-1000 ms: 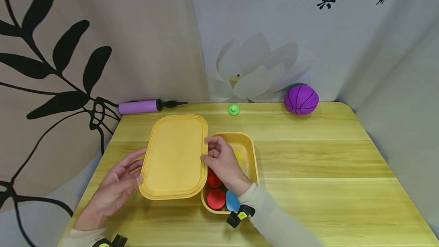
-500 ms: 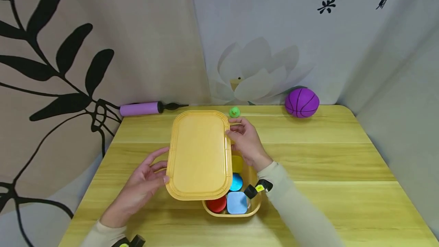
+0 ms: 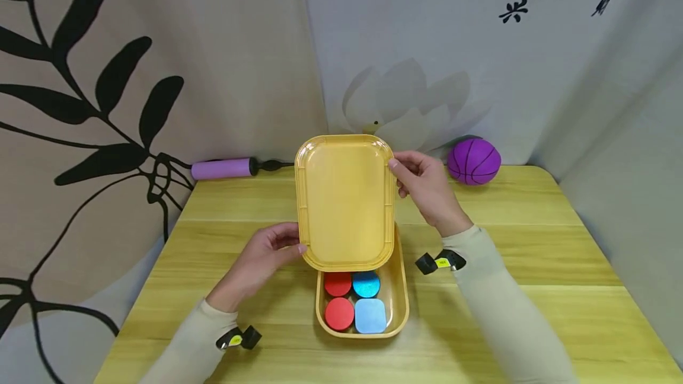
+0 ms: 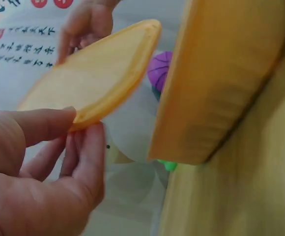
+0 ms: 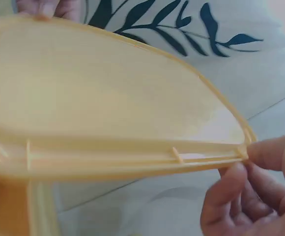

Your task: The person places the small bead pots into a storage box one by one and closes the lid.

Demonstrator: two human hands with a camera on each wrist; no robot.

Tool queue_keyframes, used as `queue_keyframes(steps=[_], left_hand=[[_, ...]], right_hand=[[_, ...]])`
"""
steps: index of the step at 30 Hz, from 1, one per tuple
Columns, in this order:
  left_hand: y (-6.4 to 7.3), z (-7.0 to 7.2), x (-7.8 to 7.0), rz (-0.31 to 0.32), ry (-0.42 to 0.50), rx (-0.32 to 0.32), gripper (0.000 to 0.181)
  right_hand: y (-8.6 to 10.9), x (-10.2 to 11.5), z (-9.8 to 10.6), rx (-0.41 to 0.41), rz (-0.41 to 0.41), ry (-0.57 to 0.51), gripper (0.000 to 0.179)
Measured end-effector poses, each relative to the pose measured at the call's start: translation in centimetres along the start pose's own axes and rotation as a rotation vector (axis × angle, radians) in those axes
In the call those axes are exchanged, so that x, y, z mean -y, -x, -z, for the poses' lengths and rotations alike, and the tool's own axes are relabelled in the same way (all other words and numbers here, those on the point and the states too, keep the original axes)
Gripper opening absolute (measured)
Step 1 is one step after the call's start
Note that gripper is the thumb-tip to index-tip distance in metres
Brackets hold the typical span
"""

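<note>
Both hands hold a yellow plastic lid (image 3: pixel 345 203), raised and tilted above the far half of a yellow box (image 3: pixel 397 307). My left hand (image 3: pixel 267 259) pinches its lower left edge between thumb and fingers, as the left wrist view also shows. At the upper right edge, my right hand (image 3: pixel 427 185) pinches the rim; in the right wrist view the thumb and fingertips meet on it. Inside the box's near end lie two red round pieces, one of them a red disc (image 3: pixel 339 313), a blue round piece (image 3: pixel 366 284) and a light blue rounded square (image 3: pixel 370 316). The lid hides the rest.
On the table's (image 3: pixel 512 301) back edge, a purple ball (image 3: pixel 474 161) with basketball lines sits to the right. A purple hand pump (image 3: pixel 224 169) lies at the back left. A printed curtain (image 3: pixel 427 28) hangs close behind the table. In the left wrist view, a small green object (image 4: pixel 170 165) peeks past the box.
The lid has moved right and up with both hands, from left of the box to above its far half, and tilted more upright. It now covers the green duck in the head view.
</note>
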State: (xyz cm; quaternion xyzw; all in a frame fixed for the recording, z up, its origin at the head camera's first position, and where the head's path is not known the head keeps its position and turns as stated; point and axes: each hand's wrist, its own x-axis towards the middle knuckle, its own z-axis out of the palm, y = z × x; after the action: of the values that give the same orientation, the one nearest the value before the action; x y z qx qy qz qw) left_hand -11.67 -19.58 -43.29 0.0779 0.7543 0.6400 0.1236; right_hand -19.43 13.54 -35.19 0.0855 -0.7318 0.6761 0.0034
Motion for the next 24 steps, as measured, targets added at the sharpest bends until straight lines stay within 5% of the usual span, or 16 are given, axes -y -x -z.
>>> queue_keyframes(steps=[8,14,24], left_hand=[[-3.2,-0.7,-1.3,0.03,0.023,-0.043,0.028],[-5.3,-0.8,-1.7,0.022,0.189,-0.099,0.029],[-5.8,-0.3,-1.4,0.038,0.358,-0.079,0.04]], right_hand=[[2.9,1.9,1.6,0.018,0.275,0.04,0.021],[5.6,1.0,2.4,0.073,0.406,0.0,0.017],[9.5,-2.0,3.0,0.205,0.421,0.121,0.028]])
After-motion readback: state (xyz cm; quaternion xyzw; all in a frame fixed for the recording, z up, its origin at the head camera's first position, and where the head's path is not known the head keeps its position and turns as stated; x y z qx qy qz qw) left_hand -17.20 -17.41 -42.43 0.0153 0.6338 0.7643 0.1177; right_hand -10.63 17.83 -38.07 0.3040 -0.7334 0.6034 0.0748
